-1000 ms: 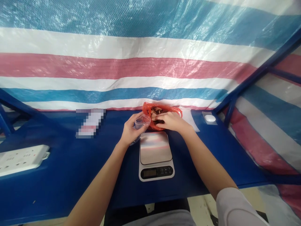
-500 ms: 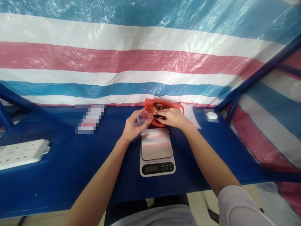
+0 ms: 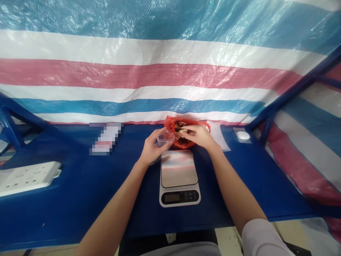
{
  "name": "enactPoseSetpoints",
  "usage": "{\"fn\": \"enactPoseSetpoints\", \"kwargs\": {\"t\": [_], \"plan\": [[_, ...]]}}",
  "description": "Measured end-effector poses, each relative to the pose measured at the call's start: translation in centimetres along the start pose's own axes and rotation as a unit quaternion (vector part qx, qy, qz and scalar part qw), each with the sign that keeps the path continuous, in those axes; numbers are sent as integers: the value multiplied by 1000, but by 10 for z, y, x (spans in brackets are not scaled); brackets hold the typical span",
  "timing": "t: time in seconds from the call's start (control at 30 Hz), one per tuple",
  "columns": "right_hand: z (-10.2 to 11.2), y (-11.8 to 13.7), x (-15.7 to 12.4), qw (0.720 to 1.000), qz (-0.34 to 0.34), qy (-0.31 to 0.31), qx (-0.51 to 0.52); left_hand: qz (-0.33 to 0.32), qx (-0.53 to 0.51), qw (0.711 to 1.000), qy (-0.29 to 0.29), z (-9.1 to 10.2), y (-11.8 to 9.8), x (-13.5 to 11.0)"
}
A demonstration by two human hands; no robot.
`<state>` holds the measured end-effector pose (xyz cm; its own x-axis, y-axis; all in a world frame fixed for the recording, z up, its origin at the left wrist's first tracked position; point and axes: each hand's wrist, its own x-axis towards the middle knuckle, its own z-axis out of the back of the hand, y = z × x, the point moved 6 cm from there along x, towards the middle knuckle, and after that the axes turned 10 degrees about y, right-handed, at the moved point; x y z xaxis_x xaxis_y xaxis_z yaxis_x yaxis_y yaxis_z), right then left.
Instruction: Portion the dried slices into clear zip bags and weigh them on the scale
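Right hand point(image 3: 200, 136) has changed its finger shape since half a second ago: fingers were stretched down among the brown pieces point(image 3: 179, 124), now drawn in toward the thumb with a pale piece point(image 3: 183, 131) between them. View shifted slightly too. Scale point(image 3: 179, 169) is the landmark, flat on the blue tabletop point(image 3: 112, 185), display and buttons on its near side, nothing on its plate; display reading not legible.

Red plastic bag point(image 3: 184, 145) sits just behind the scale, mouth open, brown pieces inside. Right-hand fingers are nearly together on the pale piece, over the bag's mouth; exact contact partly hidden. Left hand point(image 3: 151, 147), at the scale's back left corner, has fingers and thumb curled round a clear bag point(image 3: 165, 137), its mouth spread, facing the red bag; lower part hangs beside the scale's left edge.

White sheet point(image 3: 221, 138) behind and right of the scale, partly behind the red bag. White round item point(image 3: 243, 135) in a clear packet, farther right of the scale. Power strip point(image 3: 29, 177) well left of the scale.
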<state>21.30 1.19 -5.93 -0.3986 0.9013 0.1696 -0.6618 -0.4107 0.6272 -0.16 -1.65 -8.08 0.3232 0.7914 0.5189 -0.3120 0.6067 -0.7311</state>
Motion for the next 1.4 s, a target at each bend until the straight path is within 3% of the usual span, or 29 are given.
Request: {"fn": "enactPoseSetpoints", "kwargs": {"t": [0.2,0.43,0.6,0.8,1.0,1.2,1.4], "plan": [[15,-2,4,979,24,-40,199,-13,12,1000,15,4,-10,14],[26,20,3,962,45,-2,268,-21,-1,999,33,-1,-8,16],[22,35,0,970,74,47,228,-19,-7,999,31,-6,-3,7],[20,59,-2,981,119,101,113,-56,-29,997,51,-7,-13,6],[22,72,-6,985,123,114,34,-67,-24,996,61,-8,-16,4],[21,78,-9,984,100,143,21,-66,-16,996,65,-10,-15,2],[19,87,-9,981,131,138,-28,-66,-11,996,60,-10,-15,2]]}}
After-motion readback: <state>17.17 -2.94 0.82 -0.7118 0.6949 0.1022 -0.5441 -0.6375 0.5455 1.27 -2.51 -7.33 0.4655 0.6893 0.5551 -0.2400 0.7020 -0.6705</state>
